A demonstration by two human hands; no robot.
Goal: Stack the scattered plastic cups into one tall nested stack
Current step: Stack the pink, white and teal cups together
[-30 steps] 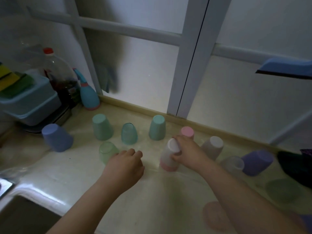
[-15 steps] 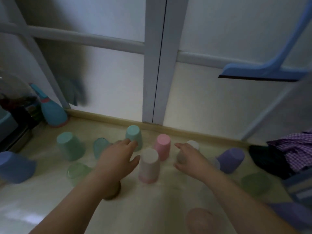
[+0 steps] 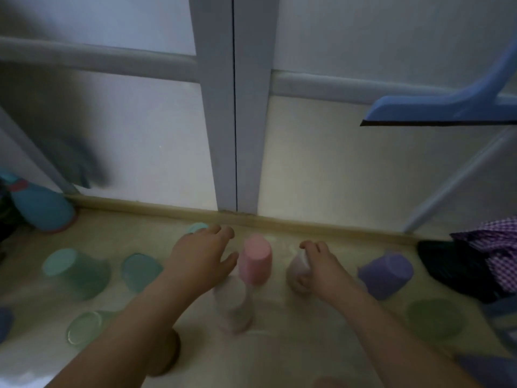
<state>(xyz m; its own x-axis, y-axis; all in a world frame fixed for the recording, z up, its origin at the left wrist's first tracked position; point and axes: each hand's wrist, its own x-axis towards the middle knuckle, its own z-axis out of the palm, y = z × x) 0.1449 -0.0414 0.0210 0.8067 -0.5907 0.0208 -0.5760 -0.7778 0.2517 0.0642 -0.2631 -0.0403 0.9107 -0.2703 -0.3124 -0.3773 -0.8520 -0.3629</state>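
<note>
Plastic cups stand upside down on a pale counter (image 3: 307,340). A white cup nested over a pink one forms a short stack (image 3: 233,306) in the middle. Just behind it is a single pink cup (image 3: 257,259). My left hand (image 3: 201,259) hovers open with spread fingers, its thumb beside the pink cup and its fingertips over a teal cup (image 3: 197,227). My right hand (image 3: 319,267) is wrapped around a white cup (image 3: 296,271). Other cups: two teal (image 3: 75,273) (image 3: 141,271), a clear green (image 3: 86,326), a purple (image 3: 387,271), a green (image 3: 433,320), and a brown (image 3: 167,351) under my left forearm.
A frosted window with a grey frame (image 3: 235,107) closes off the back of the counter. A blue spray bottle (image 3: 42,208) stands at the far left. A blue squeegee (image 3: 447,107) hangs at the upper right, above checked and dark cloths (image 3: 492,247).
My right hand let go of the white-on-pink stack and moved right onto the white cup. My left hand reached forward to beside the single pink cup. The view shifted right.
</note>
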